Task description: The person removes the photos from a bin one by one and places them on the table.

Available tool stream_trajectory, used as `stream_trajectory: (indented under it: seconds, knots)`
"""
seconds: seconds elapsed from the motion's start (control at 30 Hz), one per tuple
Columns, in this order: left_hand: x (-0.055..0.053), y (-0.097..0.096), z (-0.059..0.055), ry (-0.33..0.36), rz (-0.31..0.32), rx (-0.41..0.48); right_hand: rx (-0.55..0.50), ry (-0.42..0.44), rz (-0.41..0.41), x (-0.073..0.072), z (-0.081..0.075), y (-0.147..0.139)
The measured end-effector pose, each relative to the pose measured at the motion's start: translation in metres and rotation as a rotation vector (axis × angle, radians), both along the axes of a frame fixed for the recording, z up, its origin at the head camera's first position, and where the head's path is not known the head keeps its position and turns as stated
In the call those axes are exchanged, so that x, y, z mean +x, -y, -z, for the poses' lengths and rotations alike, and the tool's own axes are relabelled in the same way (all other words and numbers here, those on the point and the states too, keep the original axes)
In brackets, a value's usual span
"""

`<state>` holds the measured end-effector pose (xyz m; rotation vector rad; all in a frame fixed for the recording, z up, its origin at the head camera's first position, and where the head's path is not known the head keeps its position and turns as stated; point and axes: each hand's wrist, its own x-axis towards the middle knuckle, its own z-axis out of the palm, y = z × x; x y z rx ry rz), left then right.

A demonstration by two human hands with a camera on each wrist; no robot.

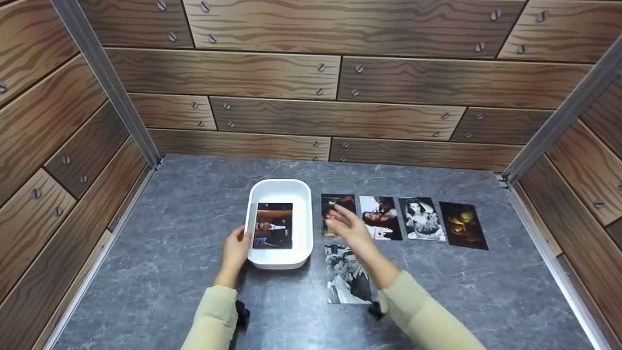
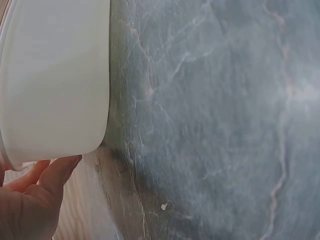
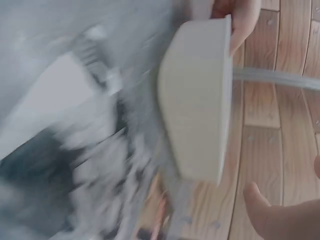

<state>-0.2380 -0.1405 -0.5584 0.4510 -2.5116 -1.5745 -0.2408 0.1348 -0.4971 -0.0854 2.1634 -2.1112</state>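
A white plastic tub stands left of the middle of the table. Inside lies one photo card, turned sideways, showing a person in a dark suit. My left hand grips the tub's left wall at the rim; the left wrist view has its fingers against the outer side. Over the leftmost card of a row hovers my right hand, fingers extended and holding nothing, partly hiding that card. Just below it lies a black-and-white card of two people, blurred in the right wrist view.
Rightward along the row lie a card of a reclining figure, a black-and-white portrait card and a dark card with a yellow glow. Wood-patterned walls enclose the grey marbled table at the back and sides.
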Motion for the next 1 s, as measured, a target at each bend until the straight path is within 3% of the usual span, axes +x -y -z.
stream_trajectory:
  seconds: [0.23, 0.47, 0.73, 1.0]
  knots:
    - [0.002, 0.000, 0.001, 0.003, -0.006, 0.007, -0.006, 0.029, -0.038, -0.008, -0.008, 0.050]
    - [0.001, 0.000, 0.001, -0.015, -0.011, 0.009, -0.034, 0.124, -0.091, -0.011, 0.010, 0.092]
    - [0.000, 0.000, 0.004, -0.003, -0.018, 0.022, 0.032, 0.199, -0.031, -0.019, 0.040, 0.119]
    - [-0.002, -0.001, 0.003, -0.004, -0.011, 0.015, 0.026, 0.283, 0.042, -0.028, 0.049, 0.127]
